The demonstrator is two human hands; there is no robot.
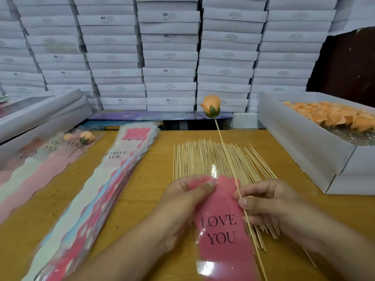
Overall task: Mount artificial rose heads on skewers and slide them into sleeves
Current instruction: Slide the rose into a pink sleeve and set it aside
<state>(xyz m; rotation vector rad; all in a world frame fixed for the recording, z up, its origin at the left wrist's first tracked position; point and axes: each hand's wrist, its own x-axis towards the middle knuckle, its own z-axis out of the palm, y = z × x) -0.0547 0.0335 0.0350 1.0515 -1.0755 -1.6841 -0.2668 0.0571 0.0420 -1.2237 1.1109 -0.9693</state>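
While left hand (188, 191) pinched sleeve (219, 224) top, right hand (267, 201) clamped rose (211, 106) skewer (239, 195) beside it; sleeving came next: open sleeve mouth.

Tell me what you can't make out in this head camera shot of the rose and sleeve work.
- Pink sleeve, head view: lower end cut off by the bottom edge.
- Skewer: its tip is hidden inside the rose head.
- Stacked white boxes: label print too small and blurred to read.
- Left hand: fingers behind the sleeve are hidden.
- Finished roses: blurred under shiny film.
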